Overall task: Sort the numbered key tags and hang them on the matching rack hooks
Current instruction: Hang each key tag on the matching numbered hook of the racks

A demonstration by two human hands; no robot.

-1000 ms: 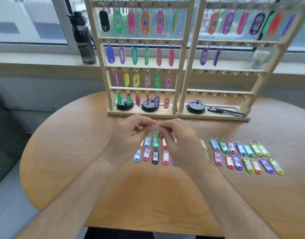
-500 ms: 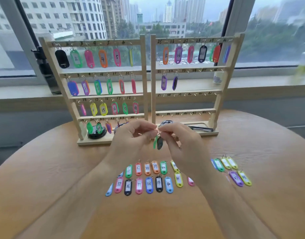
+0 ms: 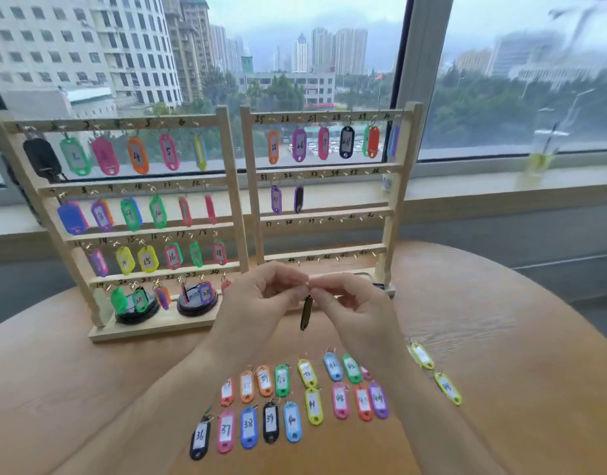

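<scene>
Dark tag [image 3: 306, 313] hangs vertically below the pinch.
Left hand [image 3: 261, 303] and right hand [image 3: 357, 305] both pinch its top, centre frame; rack [image 3: 333, 168] stands above.

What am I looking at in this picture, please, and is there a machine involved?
No machine: a person works with bare hands, and the single picture comes from a camera on their head, looking down. The left hand and right hand together pinch the top of a dark tag hanging between them. Numbered loose tags lie in rows on the table. Behind stand two wooden racks of numbered hooks: the left rack looks nearly full, the right rack has tags on its upper two rows only.
</scene>
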